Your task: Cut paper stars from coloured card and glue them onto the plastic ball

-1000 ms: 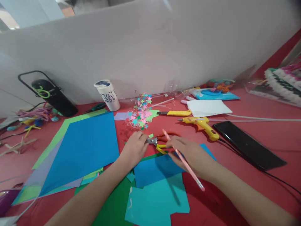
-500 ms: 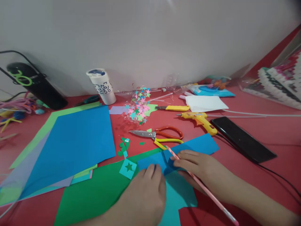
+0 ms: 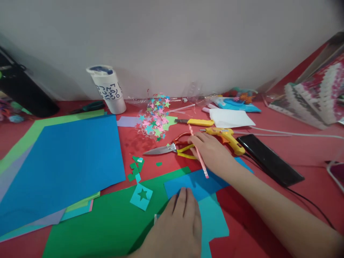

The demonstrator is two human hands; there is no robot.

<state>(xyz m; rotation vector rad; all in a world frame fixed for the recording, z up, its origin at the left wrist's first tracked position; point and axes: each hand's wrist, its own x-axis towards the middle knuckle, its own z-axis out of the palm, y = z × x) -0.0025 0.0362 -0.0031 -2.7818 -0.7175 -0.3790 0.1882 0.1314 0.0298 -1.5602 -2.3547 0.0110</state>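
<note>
My left hand (image 3: 178,222) lies palm down over a blue paper strip (image 3: 177,182), with light-blue paper (image 3: 215,218) and a green sheet (image 3: 107,222) under it. Its fingers are stretched out, pressing on the paper. A pink pencil (image 3: 200,157) rests in my right hand (image 3: 211,148), slanting across the fingers with its eraser end towards me. The same hand has its fingers around the red and yellow handles of a pair of scissors (image 3: 161,149); the blades point left. A light-blue square with a star-shaped hole (image 3: 141,197) and green scraps (image 3: 136,169) lie left of the blades.
Large coloured sheets (image 3: 83,154) are stacked at left, below a white tumbler (image 3: 109,93) and a black bottle (image 3: 24,89). Star cut-outs (image 3: 156,122) sit mid-table. A yellow cutter (image 3: 199,122), glue gun (image 3: 227,138), white pad (image 3: 231,118) and black phone (image 3: 270,157) lie at right.
My right hand has left the blue strip and moved forward to the scissors' handles, taking the pencil along. The scissors have turned slightly. My left hand stays on the papers, and the view has shifted.
</note>
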